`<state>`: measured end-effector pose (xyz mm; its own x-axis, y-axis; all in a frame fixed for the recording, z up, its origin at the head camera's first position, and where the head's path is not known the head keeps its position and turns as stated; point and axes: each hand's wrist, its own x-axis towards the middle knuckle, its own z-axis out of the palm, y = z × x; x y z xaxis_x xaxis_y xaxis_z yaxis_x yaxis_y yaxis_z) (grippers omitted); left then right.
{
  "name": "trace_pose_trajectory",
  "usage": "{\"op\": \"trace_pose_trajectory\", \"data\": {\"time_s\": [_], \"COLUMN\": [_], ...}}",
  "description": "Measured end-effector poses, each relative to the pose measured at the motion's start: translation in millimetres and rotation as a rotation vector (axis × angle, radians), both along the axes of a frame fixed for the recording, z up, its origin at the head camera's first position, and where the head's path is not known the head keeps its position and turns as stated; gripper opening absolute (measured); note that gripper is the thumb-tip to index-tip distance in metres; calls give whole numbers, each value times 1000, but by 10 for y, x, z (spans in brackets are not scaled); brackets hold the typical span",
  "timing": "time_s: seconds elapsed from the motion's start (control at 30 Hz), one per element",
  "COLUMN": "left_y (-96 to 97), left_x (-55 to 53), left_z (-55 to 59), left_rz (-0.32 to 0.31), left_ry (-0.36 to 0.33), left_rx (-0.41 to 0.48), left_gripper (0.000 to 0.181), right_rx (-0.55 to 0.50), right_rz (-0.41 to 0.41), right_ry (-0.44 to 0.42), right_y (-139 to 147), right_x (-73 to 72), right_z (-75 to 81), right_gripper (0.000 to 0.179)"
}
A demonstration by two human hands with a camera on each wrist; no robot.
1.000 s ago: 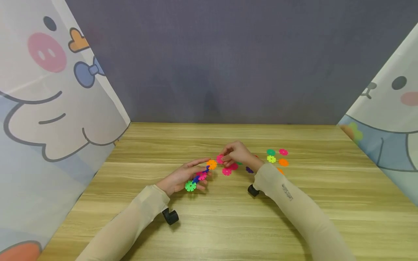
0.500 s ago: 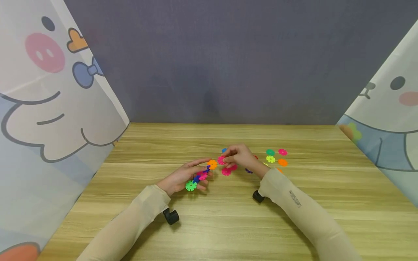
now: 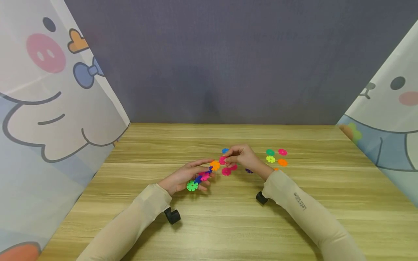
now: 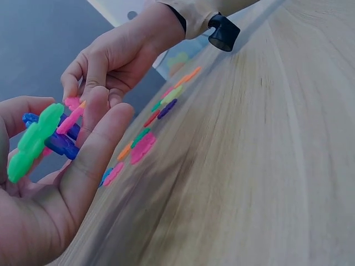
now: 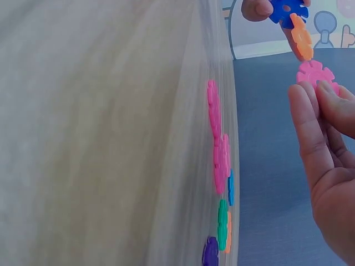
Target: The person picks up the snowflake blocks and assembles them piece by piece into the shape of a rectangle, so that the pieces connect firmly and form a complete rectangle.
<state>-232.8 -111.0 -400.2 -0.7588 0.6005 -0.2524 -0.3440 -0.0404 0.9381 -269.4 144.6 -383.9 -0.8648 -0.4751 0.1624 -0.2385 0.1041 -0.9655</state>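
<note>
My left hand (image 3: 183, 177) holds a short chain of notched plastic snowflake discs. At its near end is a green disc (image 3: 192, 186), followed by blue and pink ones, and an orange disc (image 3: 214, 165) at the far end. In the left wrist view the green disc (image 4: 36, 143) lies across the fingers, and a blue disc (image 4: 62, 145) shows behind it. Thumb and fingers of my right hand (image 3: 245, 158) pinch a pink disc (image 5: 316, 75). Its edge is right at the tip of the orange disc (image 5: 302, 37) in the right wrist view.
Loose discs lie on the wooden table (image 3: 209, 228): two pink discs (image 3: 226, 171) below the right hand, a blue disc (image 3: 225, 150) behind it, and a yellow disc (image 3: 270, 159) among several at the right. A grey partition (image 3: 209, 65) rises behind.
The right hand has shifted slightly right with the pink disc, uncovering a blue disc on the table. The left hand and its chain have moved a little to the right.
</note>
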Motion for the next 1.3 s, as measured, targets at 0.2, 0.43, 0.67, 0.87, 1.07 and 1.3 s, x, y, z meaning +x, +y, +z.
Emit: {"op": "trace_pose_trajectory", "data": {"time_s": [0.2,0.43,0.67,0.87,1.07,1.3], "left_y": [13,38,39,28,39,59], "left_x": [-16,-13,-14,-23,-25,-30], "left_z": [26,30,33,57,68,82], "left_rz": [-19,-16,-49,-94,-92,-91], "left_ry": [-16,-30,-17,3,-10,0], "left_rx": [7,-2,-12,-4,8,12], "left_gripper": [54,53,51,51,50,50], "right_rx": [2,31,66,62,54,25], "right_rz": [35,59,83,93,93,97], "right_ry": [18,26,44,59,55,59], "right_y": [18,21,1,0,11,22], "right_x": [-9,-24,-11,-22,-32,-39], "right_z": [18,49,93,92,77,75], "right_gripper": [8,9,8,8,9,8]}}
